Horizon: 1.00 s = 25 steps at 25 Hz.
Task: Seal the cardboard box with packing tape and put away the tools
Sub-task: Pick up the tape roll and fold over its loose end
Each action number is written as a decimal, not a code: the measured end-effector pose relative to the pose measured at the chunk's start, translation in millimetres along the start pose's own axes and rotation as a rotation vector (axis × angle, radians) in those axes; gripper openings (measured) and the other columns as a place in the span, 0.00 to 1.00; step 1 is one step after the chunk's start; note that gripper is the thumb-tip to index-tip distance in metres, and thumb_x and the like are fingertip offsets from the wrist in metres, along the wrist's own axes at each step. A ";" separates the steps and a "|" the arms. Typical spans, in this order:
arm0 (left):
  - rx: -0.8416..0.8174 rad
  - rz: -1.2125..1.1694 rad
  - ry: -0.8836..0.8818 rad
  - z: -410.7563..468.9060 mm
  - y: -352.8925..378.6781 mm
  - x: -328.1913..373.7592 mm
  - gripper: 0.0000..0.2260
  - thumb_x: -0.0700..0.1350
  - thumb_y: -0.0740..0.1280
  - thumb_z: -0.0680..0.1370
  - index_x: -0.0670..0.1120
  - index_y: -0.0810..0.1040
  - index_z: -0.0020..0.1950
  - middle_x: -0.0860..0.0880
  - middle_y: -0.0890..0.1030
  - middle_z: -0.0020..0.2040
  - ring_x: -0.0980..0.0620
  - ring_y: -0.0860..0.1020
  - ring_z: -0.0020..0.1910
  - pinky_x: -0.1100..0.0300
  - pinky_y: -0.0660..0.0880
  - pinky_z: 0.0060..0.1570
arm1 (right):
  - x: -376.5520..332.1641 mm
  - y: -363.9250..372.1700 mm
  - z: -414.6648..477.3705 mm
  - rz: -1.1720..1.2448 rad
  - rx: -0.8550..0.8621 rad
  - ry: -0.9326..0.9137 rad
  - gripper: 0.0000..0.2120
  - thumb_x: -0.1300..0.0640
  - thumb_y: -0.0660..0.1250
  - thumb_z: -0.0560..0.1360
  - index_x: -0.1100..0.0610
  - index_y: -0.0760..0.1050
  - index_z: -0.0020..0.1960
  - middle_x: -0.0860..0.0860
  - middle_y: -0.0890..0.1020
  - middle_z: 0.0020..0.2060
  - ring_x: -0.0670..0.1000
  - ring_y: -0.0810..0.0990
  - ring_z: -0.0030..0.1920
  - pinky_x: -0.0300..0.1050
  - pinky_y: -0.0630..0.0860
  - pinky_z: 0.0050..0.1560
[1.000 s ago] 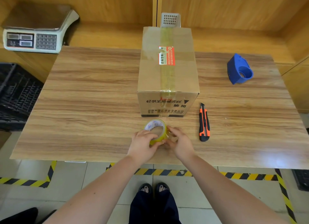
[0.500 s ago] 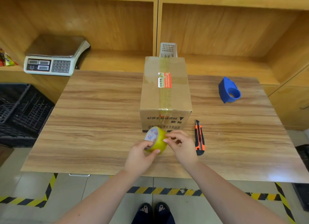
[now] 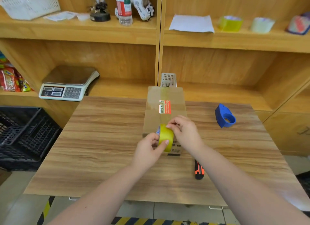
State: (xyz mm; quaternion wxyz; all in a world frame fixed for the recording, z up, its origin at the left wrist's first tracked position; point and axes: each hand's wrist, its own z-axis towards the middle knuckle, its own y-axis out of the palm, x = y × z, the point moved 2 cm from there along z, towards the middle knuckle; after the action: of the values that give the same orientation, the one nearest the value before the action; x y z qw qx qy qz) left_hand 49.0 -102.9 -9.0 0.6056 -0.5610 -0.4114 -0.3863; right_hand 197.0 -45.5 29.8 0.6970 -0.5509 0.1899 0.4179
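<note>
A cardboard box (image 3: 165, 107) stands in the middle of the wooden table (image 3: 104, 140), with a strip of tape and a red label along its top. In front of the box I hold a yellow tape roll (image 3: 166, 136) upright in the air. My left hand (image 3: 149, 151) grips the roll from the left and below. My right hand (image 3: 185, 131) pinches at the roll's upper edge. An orange and black utility knife (image 3: 199, 170) lies on the table under my right forearm. A blue tape dispenser (image 3: 224, 115) sits at the right of the table.
A weighing scale (image 3: 67, 84) sits on the lower shelf at left. A small perforated holder (image 3: 168, 79) stands behind the box. The upper shelf holds two tape rolls (image 3: 230, 23), paper and a bottle (image 3: 123, 6). Black crates (image 3: 21, 134) stand left of the table.
Both hands lifted the tape roll off the table and up in front of the box. My view tilted upward, bringing the upper shelf into sight.
</note>
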 end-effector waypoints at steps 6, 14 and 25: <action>0.029 -0.101 -0.004 28.5 -1.0 34.1 0.15 0.45 0.72 0.75 0.50 0.69 0.33 0.57 0.69 0.20 0.60 0.64 0.21 0.68 0.61 0.25 | -13.4 -21.3 36.1 -0.167 0.011 -0.070 0.04 0.62 0.69 0.73 0.60 0.79 0.40 0.55 0.82 0.39 0.54 0.76 0.46 0.41 0.67 0.44; 0.052 -0.116 0.061 63.4 -7.2 91.5 0.14 0.48 0.72 0.74 0.47 0.72 0.33 0.55 0.69 0.23 0.60 0.64 0.21 0.66 0.62 0.25 | -37.9 -57.3 73.3 -0.242 0.190 -0.149 0.04 0.64 0.68 0.72 0.60 0.79 0.39 0.53 0.81 0.37 0.50 0.71 0.43 0.33 0.63 0.41; 0.089 -0.114 0.035 97.7 -29.8 169.9 0.19 0.54 0.73 0.72 0.43 0.72 0.32 0.46 0.67 0.27 0.50 0.65 0.27 0.59 0.65 0.30 | -104.7 -125.7 118.0 -0.278 0.213 -0.353 0.07 0.68 0.67 0.71 0.59 0.77 0.37 0.53 0.80 0.34 0.53 0.72 0.40 0.38 0.65 0.43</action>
State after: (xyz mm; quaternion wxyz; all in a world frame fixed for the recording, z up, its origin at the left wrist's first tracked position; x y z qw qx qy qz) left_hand 76.7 -8.7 163.2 0.6140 -0.5025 -0.4488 -0.4112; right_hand 212.8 19.3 220.2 0.8243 -0.4137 0.0303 0.3853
